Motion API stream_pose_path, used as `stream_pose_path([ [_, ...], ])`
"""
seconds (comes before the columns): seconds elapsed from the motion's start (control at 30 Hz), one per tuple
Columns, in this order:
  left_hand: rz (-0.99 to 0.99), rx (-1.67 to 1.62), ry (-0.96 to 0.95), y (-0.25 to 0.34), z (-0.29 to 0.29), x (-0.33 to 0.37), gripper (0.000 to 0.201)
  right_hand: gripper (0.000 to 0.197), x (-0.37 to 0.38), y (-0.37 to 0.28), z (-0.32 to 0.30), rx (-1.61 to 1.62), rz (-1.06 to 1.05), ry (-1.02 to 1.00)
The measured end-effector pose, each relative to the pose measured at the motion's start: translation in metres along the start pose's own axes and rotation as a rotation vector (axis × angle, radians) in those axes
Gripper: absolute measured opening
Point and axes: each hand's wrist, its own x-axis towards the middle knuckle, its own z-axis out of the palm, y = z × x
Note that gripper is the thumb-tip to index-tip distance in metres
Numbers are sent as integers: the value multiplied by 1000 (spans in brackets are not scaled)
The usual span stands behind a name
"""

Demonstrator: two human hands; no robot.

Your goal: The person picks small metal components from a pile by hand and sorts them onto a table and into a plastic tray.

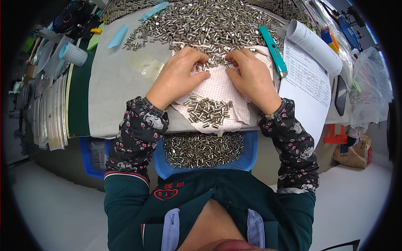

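A large heap of small shiny metal pins (209,23) covers the far part of the table, its near edge spilling onto a pale pink dotted cloth (215,85). My left hand (179,75) rests at that near edge, thumb and fingers curled around a few pins. Opposite it, my right hand (253,77) curls its fingers at the same edge, also touching pins. Exactly what lies under the fingertips is partly hidden. Closer to me on the cloth is a smaller pile of pins (207,112). Below the table edge, a blue plastic basket (250,161) holds many more.
A teal cutter (273,52) lies right of the heap, beside printed sheets (307,88) and a paper roll (314,47). A dark phone (340,95) and a clear plastic bag (370,85) sit farther right. A light blue cup (73,54) lies at the left.
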Motion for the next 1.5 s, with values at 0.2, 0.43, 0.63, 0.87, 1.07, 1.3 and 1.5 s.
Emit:
stream_pose_path([
  [0.2,56,-30,-7,-10,1,-3,26,15,-2,-4,21,280,-122,86],
  [0.43,103,-28,51,-7,5,-7,17,13,-3,-7,23,273,-121,116],
  [0.63,59,42,123,-13,10,-6,17,12,-4,-9,22,309,-96,59],
  [0.87,145,74,123,-8,14,-4,17,12,-4,-7,25,299,-65,139],
  [1.07,153,71,137,-11,15,-1,12,12,-3,-8,26,297,-64,124],
  [1.3,156,47,137,-9,14,-1,11,9,-4,-9,26,293,-65,143],
  [1.5,140,104,154,-6,16,0,11,12,-3,-5,24,291,-59,105],
])
